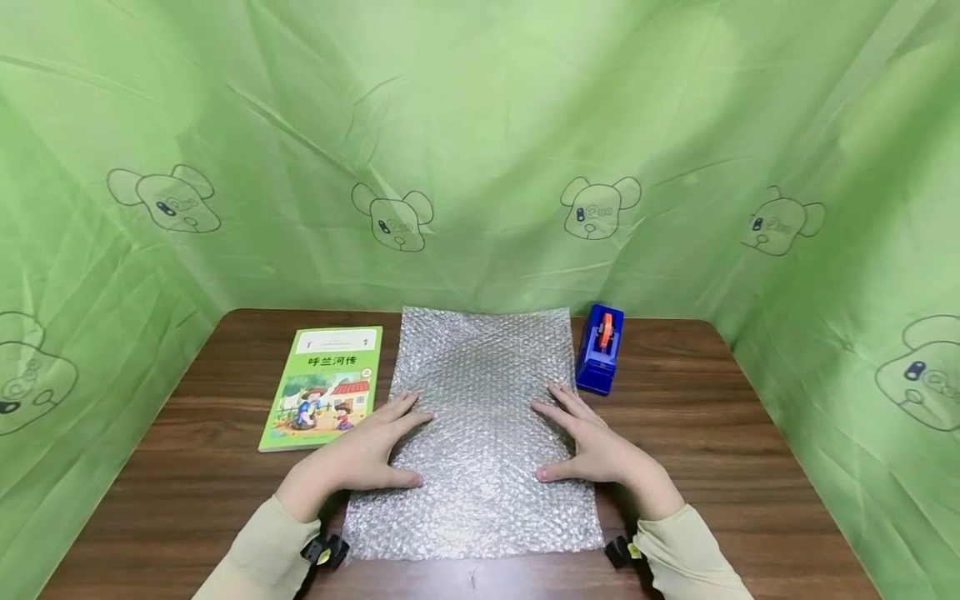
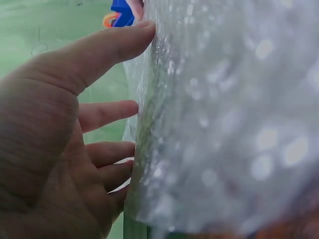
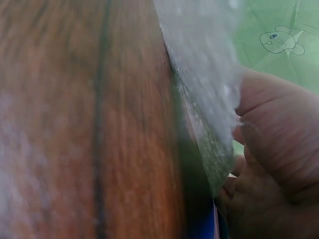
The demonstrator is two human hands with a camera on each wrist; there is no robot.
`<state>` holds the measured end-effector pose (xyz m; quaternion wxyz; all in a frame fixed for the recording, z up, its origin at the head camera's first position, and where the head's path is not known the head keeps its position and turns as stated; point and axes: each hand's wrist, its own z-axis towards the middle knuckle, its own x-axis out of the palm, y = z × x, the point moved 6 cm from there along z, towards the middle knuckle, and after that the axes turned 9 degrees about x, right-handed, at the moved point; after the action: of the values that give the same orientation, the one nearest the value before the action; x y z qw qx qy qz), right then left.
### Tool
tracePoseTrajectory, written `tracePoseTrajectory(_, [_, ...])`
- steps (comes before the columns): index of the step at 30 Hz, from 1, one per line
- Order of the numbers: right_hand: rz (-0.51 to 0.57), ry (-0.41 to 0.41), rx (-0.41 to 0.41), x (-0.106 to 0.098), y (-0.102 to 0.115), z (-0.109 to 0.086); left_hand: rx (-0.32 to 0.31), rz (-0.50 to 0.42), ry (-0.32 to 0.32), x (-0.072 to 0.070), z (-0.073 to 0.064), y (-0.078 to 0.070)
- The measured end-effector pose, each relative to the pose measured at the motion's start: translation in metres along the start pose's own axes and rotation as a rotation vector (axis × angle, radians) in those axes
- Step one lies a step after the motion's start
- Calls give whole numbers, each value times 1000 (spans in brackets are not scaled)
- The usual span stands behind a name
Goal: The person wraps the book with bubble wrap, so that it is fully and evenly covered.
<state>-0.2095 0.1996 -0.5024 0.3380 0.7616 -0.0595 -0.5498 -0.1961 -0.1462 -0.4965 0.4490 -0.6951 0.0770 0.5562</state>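
Note:
A sheet of clear bubble wrap (image 1: 480,433) lies spread over the middle of the table, its far edge close to the green cloth. On its left side rests my left hand (image 1: 375,450), fingers spread and fingertips touching the wrap, as the left wrist view (image 2: 55,134) also has it. My right hand (image 1: 596,446) lies likewise on the right side of the sheet, thumb and fingers apart. In the right wrist view, the wrap (image 3: 204,74) hides part of that hand (image 3: 279,139). Neither hand grips anything.
Left of the wrap lies a green picture-covered book (image 1: 326,387), near my left hand. A blue tape dispenser (image 1: 597,367) with an orange-red roll stands right of the sheet. Green cloth (image 1: 480,150) with bear outlines encloses the dark wooden table (image 1: 712,467) at the back and sides.

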Motion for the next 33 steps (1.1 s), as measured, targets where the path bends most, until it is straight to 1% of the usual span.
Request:
tracePoseTrajectory(3, [-4,-10,8,1,0,0,-22,-8,-9,-1,0,1])
tracePoseTrajectory(5, [-4,-11,13,2,1,1,-27,-7,-29,-3,-1,1])
tracePoseTrajectory(8, [-4,-17,20,2,3,1,-26,16,-76,-9,-2,-1])
tracePoseTrajectory(11, [-13,-26,31,1,5,0,-36,75,-137,-14,-1,-3])
tracePoseTrajectory(14, [-25,-27,40,1,6,-1,-96,132,-175,-17,0,-6])
tracePoseTrajectory(18, [-25,-17,43,2,6,-1,-197,189,-160,-16,-2,-12])
tracePoseTrajectory(20, [-23,-14,45,3,5,-2,-225,195,-149,-15,-2,-15])
tracePoseTrajectory(23, [-30,-12,42,3,5,-2,-224,177,-159,-15,-1,-19])
tracePoseTrajectory(26, [-39,-17,34,4,5,-3,-225,126,-202,-17,1,-20])
tracePoseTrajectory(30, [-70,-32,26,6,9,-4,-262,55,-269,-24,0,-17])
tracePoseTrajectory(33, [-99,-49,27,7,14,-4,-284,46,-276,-28,-2,-14])
